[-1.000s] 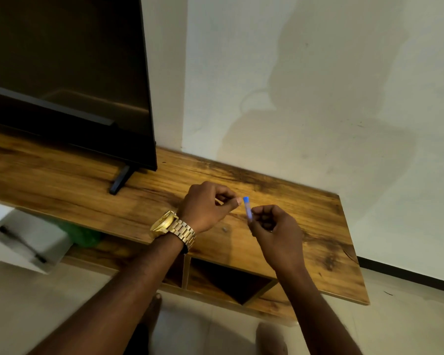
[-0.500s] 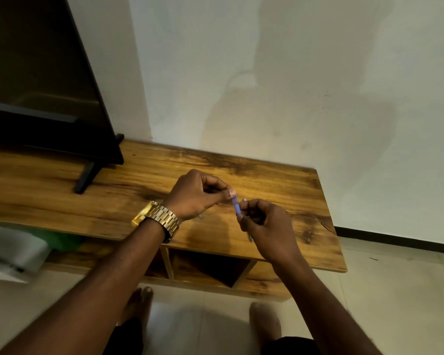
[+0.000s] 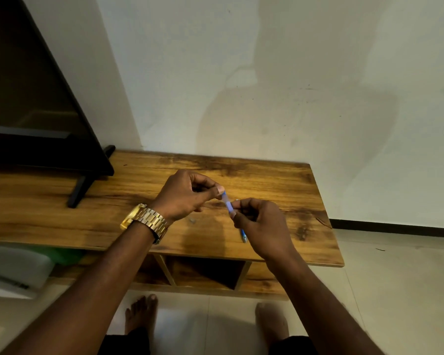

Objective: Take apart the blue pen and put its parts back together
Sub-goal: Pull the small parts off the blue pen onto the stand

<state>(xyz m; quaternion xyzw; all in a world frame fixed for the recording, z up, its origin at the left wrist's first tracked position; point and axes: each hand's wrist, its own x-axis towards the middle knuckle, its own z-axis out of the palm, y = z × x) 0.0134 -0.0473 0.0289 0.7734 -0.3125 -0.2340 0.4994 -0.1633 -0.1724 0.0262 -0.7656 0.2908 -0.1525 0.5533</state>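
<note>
The blue pen (image 3: 227, 204) is held above the wooden stand (image 3: 280, 180), a short translucent blue stretch showing between my hands. My left hand (image 3: 187, 194), with a gold watch on the wrist, pinches its upper end between thumb and forefinger. My right hand (image 3: 260, 224) is closed around the lower part; a blue tip (image 3: 244, 237) sticks out below the fist, and whether it belongs to the held pen or lies on the stand I cannot tell. A tiny grey piece (image 3: 192, 221) lies on the stand under my left wrist.
A black television (image 3: 36, 119) on a black foot (image 3: 81, 190) fills the left of the stand. The white wall rises right behind. Open cubbies (image 3: 205, 272) sit under the top. A white box (image 3: 13, 267) and my bare feet (image 3: 141, 313) are on the tiled floor.
The camera has swung rightward and down, so the television slid to the left. My hands came closer together on the pen, and the blue tip now shows below my right fist.
</note>
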